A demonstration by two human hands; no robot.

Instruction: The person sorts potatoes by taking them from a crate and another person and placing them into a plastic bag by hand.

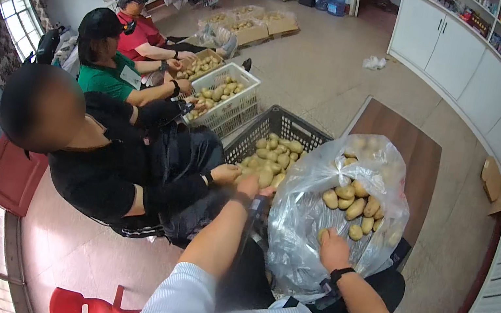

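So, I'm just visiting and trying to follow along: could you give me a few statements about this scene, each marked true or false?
1. The right hand holds a potato at the plastic bag. True.
2. The left hand is inside the bag too. False: it is at the dark crate, blurred.
3. The white crate has potatoes in it. True.
4. The chair at the lower left is blue. False: it is red.
5. The large water bottles stand in the dark crate. False: they stand on the floor far back in the room.
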